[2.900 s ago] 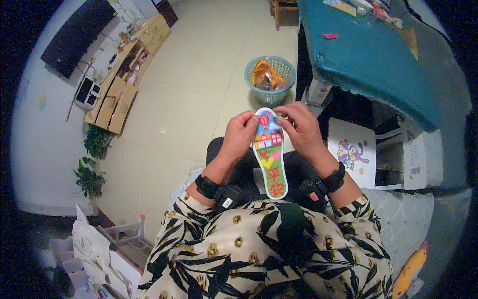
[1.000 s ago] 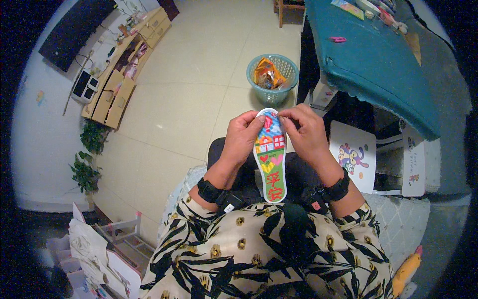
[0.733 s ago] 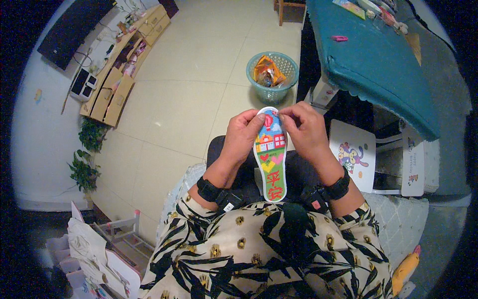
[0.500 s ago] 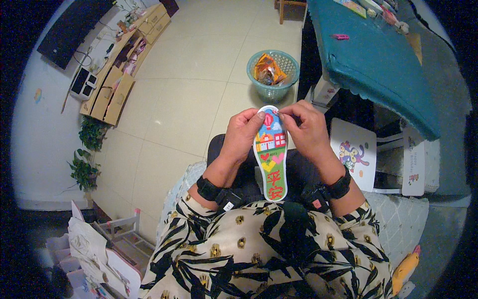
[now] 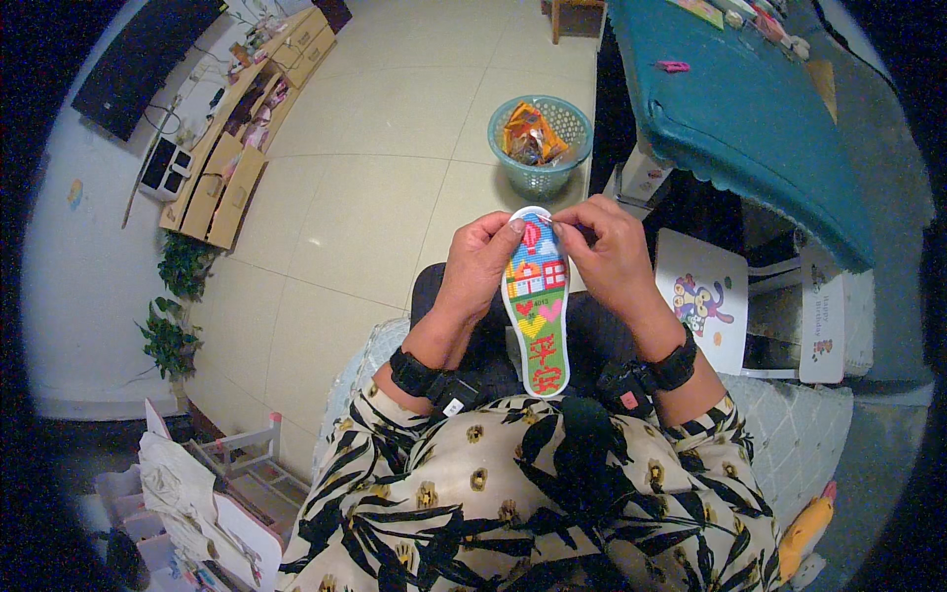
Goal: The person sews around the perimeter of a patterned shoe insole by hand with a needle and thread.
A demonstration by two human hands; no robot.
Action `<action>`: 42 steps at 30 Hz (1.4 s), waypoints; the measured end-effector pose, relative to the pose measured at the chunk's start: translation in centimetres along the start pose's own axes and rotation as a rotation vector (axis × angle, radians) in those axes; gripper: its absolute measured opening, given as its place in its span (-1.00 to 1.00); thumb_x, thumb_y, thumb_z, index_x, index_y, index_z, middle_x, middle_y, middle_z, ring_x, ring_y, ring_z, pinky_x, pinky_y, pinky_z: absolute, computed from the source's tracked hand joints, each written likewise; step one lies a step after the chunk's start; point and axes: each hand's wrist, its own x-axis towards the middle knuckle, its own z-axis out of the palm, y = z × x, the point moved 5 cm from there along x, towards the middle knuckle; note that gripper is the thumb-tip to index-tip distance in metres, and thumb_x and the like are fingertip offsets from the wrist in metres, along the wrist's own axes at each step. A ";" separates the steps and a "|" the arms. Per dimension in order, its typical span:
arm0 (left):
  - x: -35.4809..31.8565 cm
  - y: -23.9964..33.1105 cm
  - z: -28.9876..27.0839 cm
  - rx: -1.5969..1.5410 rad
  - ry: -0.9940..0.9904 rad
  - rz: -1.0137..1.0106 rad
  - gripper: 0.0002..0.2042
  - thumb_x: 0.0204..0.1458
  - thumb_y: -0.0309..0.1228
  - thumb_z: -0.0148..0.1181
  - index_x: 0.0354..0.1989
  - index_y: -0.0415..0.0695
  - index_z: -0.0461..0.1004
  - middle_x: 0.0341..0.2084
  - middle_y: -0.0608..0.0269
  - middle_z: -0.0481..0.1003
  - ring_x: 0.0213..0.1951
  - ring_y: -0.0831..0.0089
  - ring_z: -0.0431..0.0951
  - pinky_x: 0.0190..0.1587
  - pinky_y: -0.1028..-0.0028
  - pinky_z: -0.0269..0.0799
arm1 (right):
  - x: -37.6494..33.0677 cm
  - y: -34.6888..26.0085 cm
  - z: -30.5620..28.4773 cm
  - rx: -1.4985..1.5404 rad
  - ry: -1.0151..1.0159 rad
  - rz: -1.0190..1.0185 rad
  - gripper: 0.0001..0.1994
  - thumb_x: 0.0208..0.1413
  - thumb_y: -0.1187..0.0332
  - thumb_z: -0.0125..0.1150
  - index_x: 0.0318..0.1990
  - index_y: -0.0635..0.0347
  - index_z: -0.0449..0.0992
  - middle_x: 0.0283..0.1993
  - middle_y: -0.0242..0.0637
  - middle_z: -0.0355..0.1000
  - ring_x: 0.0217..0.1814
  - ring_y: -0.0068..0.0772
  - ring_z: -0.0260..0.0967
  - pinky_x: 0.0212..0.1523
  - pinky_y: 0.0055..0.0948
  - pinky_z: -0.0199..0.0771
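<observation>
Upright over my lap is a cross-stitch insole (image 5: 538, 311) with a white rim. Its face carries a red balloon, houses, hearts and red stitched characters on blue and green. My left hand (image 5: 475, 259) grips the far left edge, its thumb on the stitched face. At the far right edge, the thumb and forefinger of my right hand (image 5: 607, 252) are pinched together against the insole. Whatever lies between those fingertips is too small to make out.
Beyond my hands stands a teal basket (image 5: 541, 178) with orange wrappers. A green-covered table (image 5: 730, 128) is at the right, above a white chair (image 5: 702, 326) with a cartoon print. Left are a wooden cabinet (image 5: 232, 192) and green plants (image 5: 170, 335).
The insole's lower end has tilted slightly. My right fingers have barely shifted at its far edge, and my left hand keeps its grip.
</observation>
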 end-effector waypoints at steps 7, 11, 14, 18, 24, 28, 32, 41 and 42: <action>0.0 -0.1 -0.1 -0.011 -0.008 0.002 -0.78 0.02 -0.37 -0.03 -0.31 -0.31 0.39 -0.48 0.25 0.46 -0.46 0.62 0.43 -0.38 0.64 0.37 | 0.0 0.0 0.0 -0.001 -0.010 -0.002 -0.90 -0.16 0.44 0.06 -0.47 0.25 0.46 -0.49 -0.16 0.34 -0.45 -0.17 0.33 -0.42 -0.33 0.33; -0.1 0.0 0.0 0.021 0.019 0.017 -0.81 0.02 -0.38 -0.02 -0.35 -0.28 0.39 -0.51 0.27 0.45 -0.49 0.62 0.42 -0.41 0.63 0.37 | 0.0 0.0 0.0 -0.018 -0.017 -0.004 -0.90 -0.16 0.44 0.07 -0.47 0.25 0.46 -0.49 -0.16 0.34 -0.44 -0.16 0.33 -0.42 -0.33 0.33; -0.3 0.6 0.1 0.135 0.021 0.044 -0.80 0.02 -0.39 -0.02 -0.32 -0.30 0.40 -0.48 0.27 0.45 -0.46 0.64 0.42 -0.39 0.64 0.36 | -0.1 -0.1 -0.1 -0.017 -0.014 -0.009 -0.90 -0.16 0.43 0.07 -0.47 0.25 0.46 -0.49 -0.16 0.34 -0.44 -0.16 0.33 -0.41 -0.33 0.33; -0.3 1.1 0.1 0.260 0.036 0.108 -0.80 0.02 -0.39 -0.01 -0.32 -0.30 0.40 -0.49 0.29 0.45 -0.46 0.65 0.41 -0.39 0.64 0.35 | 0.0 -0.2 0.0 0.005 -0.016 -0.010 -0.90 -0.15 0.43 0.07 -0.46 0.25 0.46 -0.49 -0.16 0.35 -0.43 -0.16 0.33 -0.41 -0.34 0.34; -0.2 0.8 0.2 0.175 0.017 0.090 -0.80 0.02 -0.39 -0.02 -0.32 -0.31 0.40 -0.49 0.28 0.45 -0.46 0.65 0.41 -0.39 0.65 0.35 | 0.0 -0.1 -0.1 0.012 -0.006 -0.023 -0.90 -0.15 0.43 0.07 -0.46 0.25 0.46 -0.49 -0.15 0.35 -0.44 -0.17 0.33 -0.41 -0.35 0.34; -0.2 0.8 0.3 0.153 0.016 0.087 -0.80 0.02 -0.40 -0.02 -0.32 -0.31 0.40 -0.48 0.27 0.45 -0.46 0.65 0.41 -0.39 0.65 0.36 | 0.0 -0.1 -0.1 0.012 0.000 -0.027 -0.89 -0.15 0.44 0.07 -0.46 0.26 0.46 -0.49 -0.15 0.35 -0.44 -0.16 0.33 -0.41 -0.35 0.34; -0.2 0.7 0.2 0.155 0.012 0.084 -0.80 0.02 -0.40 -0.02 -0.31 -0.30 0.40 -0.48 0.28 0.45 -0.46 0.65 0.41 -0.39 0.65 0.35 | -0.1 -0.1 0.0 0.019 -0.011 -0.013 -0.89 -0.15 0.44 0.07 -0.46 0.26 0.46 -0.49 -0.15 0.35 -0.44 -0.16 0.33 -0.42 -0.35 0.34; -0.7 1.9 0.4 0.657 0.147 0.252 -0.85 -0.06 -0.42 0.05 -0.39 -0.23 0.45 -0.56 0.21 0.47 -0.50 0.55 0.46 -0.44 0.58 0.35 | -0.1 -0.2 -0.1 -0.024 -0.015 -0.043 -0.90 -0.16 0.44 0.07 -0.47 0.26 0.45 -0.50 -0.15 0.34 -0.44 -0.15 0.33 -0.43 -0.33 0.33; -1.1 2.7 1.1 0.778 0.156 0.359 -0.86 -0.08 -0.42 0.06 -0.39 -0.22 0.46 -0.56 0.19 0.47 -0.50 0.49 0.47 -0.45 0.55 0.36 | -0.1 -0.2 0.0 -0.040 -0.014 -0.053 -0.91 -0.16 0.44 0.07 -0.47 0.26 0.44 -0.50 -0.14 0.34 -0.44 -0.15 0.33 -0.44 -0.33 0.33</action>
